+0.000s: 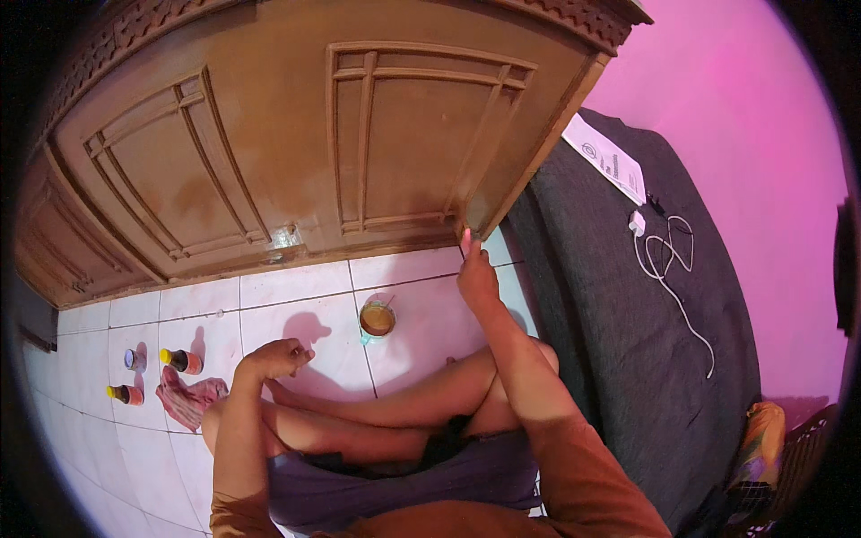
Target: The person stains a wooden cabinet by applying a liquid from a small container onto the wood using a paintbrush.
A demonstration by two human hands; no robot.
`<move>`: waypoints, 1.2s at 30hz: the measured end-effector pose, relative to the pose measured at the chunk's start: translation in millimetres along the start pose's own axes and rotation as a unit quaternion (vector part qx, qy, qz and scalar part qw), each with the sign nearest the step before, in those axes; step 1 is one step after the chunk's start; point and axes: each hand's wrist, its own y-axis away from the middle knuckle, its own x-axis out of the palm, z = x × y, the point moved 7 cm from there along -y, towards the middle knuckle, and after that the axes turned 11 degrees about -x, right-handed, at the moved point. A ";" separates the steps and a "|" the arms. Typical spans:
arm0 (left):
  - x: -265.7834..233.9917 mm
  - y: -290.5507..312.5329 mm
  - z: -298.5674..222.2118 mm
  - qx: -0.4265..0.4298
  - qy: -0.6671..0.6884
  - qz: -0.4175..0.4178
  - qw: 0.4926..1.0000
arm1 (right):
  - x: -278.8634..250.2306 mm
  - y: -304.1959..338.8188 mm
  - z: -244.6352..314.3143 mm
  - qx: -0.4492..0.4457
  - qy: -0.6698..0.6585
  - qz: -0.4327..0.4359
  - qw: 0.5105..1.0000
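Note:
My right hand reaches to the lower right corner of a brown wooden cabinet with raised panel mouldings. Its fingers are closed around something small, too hidden to name, pressed near the cabinet's bottom edge. Over my left knee hangs my left hand, its fingers loosely bent and apart, with nothing seen in it. On the white tiles between hands and cabinet stands a clear cup of brown liquid, a thin stick leaning in it. Shiny, wet-looking patches show low on the cabinet front.
To the left lie a crumpled pink cloth, two dark bottles with yellow caps, one nearer and one farther left, and a small round container. A dark-covered mattress borders my right, bearing a white cable and a paper.

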 end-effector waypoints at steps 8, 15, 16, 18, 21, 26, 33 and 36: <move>0.7 2.2 -7.0 0.003 0.018 0.002 1.000 | 13.2 10.6 -40.8 0.127 -0.242 -0.080 0.959; 9.3 -0.2 1.1 -0.039 0.025 0.027 0.999 | 10.5 8.0 -31.4 0.094 -0.204 -0.056 0.973; 10.6 5.5 -3.6 -0.060 0.049 0.030 0.997 | 7.6 8.6 -32.9 0.101 -0.208 -0.058 0.971; 10.6 1.9 -0.9 -0.068 0.049 0.034 0.996 | -0.3 7.6 -27.4 0.089 -0.149 -0.050 0.984; 13.0 -4.4 9.1 -0.070 0.047 0.039 0.996 | -14.8 8.3 -15.7 0.078 -0.156 -0.057 0.983; 16.5 -16.3 21.6 -0.050 0.027 0.053 0.997 | -39.9 11.5 -6.6 0.060 -0.173 -0.086 0.979; 13.2 -4.4 3.9 -0.079 0.058 0.057 0.994 | -68.6 7.9 -9.5 0.018 -0.163 -0.133 0.977; 13.2 -8.6 12.0 -0.074 0.051 0.053 0.995 | -75.8 -2.9 -3.2 0.009 -0.121 -0.134 0.984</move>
